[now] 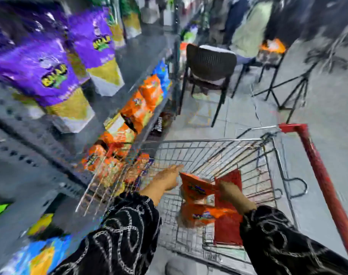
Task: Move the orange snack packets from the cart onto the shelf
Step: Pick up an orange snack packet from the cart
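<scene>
The frame is blurred by motion. A wire cart [208,147] with a red handle stands in front of me beside a grey shelf [40,147]. My right hand [235,195] is down inside the cart, shut on an orange snack packet [196,188] held above the basket floor. A second orange packet [202,215] lies under it, next to a flat red flap [228,225]. My left hand [167,179] reaches over the cart's left rim with fingers apart and nothing in it. A row of orange packets [137,110] stands on the middle shelf, with more packets near the cart's corner.
Purple and yellow bags [50,76] fill the upper shelf; blue packets [162,74] sit at the far end of the orange row. A dark chair [208,66] and a tripod stand [292,90] occupy the aisle ahead. People stand far back.
</scene>
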Demonstrator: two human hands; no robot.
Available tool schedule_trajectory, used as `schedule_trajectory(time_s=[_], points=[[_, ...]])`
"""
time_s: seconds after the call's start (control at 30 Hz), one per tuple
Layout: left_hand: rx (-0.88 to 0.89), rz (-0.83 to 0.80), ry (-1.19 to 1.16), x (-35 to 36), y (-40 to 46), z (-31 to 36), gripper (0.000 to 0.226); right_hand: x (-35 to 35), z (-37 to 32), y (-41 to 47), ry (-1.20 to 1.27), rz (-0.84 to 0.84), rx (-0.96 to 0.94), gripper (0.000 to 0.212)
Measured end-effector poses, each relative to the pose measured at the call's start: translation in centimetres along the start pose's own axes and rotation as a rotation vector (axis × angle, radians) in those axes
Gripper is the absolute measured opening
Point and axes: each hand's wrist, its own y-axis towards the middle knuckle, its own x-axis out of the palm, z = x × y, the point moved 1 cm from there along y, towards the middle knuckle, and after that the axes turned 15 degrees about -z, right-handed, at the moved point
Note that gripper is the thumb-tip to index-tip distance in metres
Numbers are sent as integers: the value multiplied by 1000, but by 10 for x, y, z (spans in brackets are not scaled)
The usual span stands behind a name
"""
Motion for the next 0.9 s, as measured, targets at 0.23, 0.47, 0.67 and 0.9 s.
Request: schedule_trajectory(time_s=[0.23,0.47,0.67,0.9], points=[[-101,93,-126,0,38,14,27,-2,-8,9,228,104,63,30],[-165,286,-256,-18,20,8,20,-14,9,8,482,220,40,18],[103,569,-795,-50,-12,20,14,-62,-20,-29,864,594,-261,16],[157,1127,-710,-123,-92,59,33,-154,-74,-88,920,953,-461,19]])
